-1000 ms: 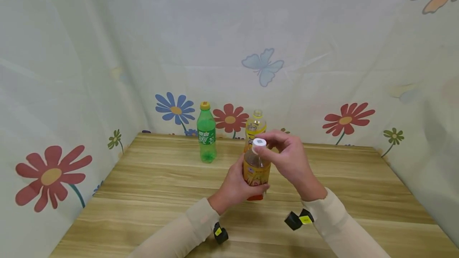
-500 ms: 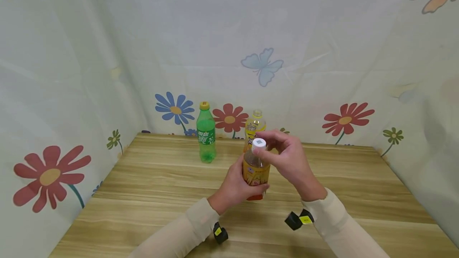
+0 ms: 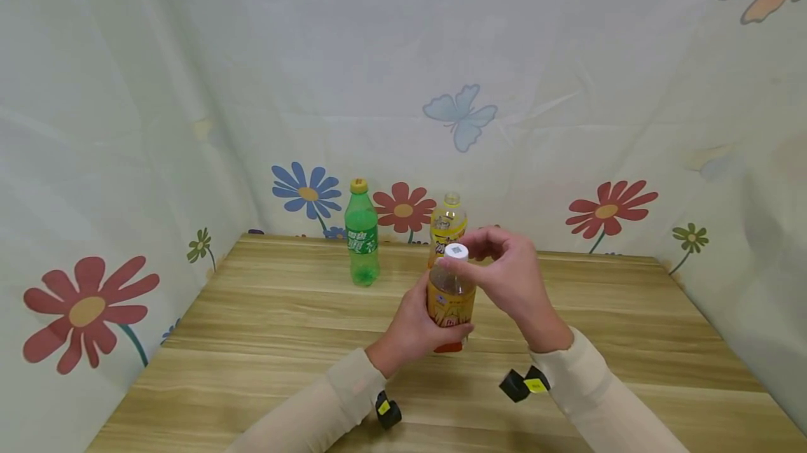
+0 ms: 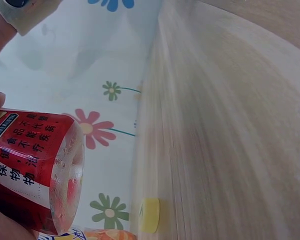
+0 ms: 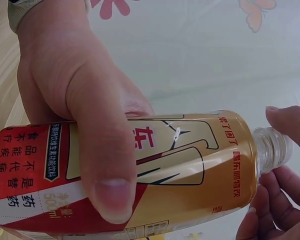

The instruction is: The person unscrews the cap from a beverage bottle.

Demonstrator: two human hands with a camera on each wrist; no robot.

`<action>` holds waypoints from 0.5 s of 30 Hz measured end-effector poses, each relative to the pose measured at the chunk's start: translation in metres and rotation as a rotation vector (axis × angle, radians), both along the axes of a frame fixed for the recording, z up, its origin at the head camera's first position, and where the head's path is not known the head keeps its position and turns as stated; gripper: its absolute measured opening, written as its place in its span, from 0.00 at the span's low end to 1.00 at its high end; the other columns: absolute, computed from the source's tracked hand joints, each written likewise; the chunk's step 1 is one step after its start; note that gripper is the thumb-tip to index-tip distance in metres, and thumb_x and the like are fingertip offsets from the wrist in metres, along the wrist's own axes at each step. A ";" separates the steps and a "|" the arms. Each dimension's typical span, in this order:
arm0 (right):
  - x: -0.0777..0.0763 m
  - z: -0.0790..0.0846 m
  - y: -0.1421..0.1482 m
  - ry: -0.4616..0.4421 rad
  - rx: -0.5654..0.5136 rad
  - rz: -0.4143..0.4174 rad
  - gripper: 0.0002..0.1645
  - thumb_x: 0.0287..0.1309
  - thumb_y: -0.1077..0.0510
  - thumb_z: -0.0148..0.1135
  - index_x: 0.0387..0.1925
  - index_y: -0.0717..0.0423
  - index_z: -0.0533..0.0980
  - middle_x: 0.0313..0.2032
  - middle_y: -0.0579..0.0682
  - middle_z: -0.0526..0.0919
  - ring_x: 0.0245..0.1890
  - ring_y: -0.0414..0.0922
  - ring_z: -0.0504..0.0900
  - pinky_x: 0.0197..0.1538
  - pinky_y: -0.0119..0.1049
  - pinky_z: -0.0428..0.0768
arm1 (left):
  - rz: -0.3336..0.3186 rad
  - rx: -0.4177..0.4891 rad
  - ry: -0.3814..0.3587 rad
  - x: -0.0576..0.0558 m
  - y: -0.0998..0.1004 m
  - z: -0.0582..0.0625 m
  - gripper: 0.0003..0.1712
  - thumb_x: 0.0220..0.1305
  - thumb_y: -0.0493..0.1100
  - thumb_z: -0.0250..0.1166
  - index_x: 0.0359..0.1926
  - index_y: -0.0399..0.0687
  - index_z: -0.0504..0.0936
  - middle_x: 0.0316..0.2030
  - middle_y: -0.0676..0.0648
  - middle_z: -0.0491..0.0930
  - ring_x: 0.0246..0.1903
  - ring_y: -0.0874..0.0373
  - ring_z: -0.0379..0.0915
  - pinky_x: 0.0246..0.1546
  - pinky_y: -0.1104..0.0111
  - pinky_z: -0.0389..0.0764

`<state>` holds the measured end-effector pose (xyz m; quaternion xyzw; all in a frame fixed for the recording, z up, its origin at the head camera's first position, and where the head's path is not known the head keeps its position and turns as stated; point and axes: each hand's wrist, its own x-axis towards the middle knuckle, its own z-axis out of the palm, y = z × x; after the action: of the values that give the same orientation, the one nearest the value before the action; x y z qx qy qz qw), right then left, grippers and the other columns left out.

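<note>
My left hand (image 3: 412, 327) grips the lower body of a drink bottle (image 3: 450, 306) with a gold and red label, held upright near the middle of the table. A white bottle cap (image 3: 457, 251) with a small printed code tops it in the head view. Around this cap curl the thumb and fingers of my right hand (image 3: 517, 285). In the right wrist view the left thumb (image 5: 107, 165) lies across the label, and the right fingers (image 5: 277, 205) bend about the clear threaded neck (image 5: 271, 149). The bottle's red base (image 4: 65, 185) shows in the left wrist view.
A green bottle (image 3: 362, 236) with a yellow cap stands at the back left. Behind the held bottle is a yellow-labelled bottle (image 3: 449, 218) with an uncovered mouth. A loose yellow cap (image 4: 150, 215) lies on the wooden table (image 3: 284, 327). A floral curtain (image 3: 542, 110) surrounds the table.
My right fingers have shifted slightly around the cap, with the thumb now further left across its lower edge. The left hand and the bottle stay almost in place.
</note>
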<state>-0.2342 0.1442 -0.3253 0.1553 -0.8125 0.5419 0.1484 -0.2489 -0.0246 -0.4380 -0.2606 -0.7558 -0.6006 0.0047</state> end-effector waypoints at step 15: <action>-0.010 -0.005 0.011 0.050 -0.062 0.216 0.14 0.59 0.60 0.74 0.47 0.56 0.87 0.41 0.47 0.86 0.40 0.47 0.81 0.46 0.34 0.85 | -0.017 0.013 -0.011 0.002 0.002 0.004 0.47 0.57 0.46 0.78 0.71 0.70 0.60 0.62 0.58 0.75 0.59 0.61 0.77 0.64 0.62 0.78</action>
<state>-0.2446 0.1553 -0.3298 0.2508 -0.7700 0.5754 0.1144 -0.2468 -0.0230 -0.4342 -0.2635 -0.7496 -0.6072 -0.0026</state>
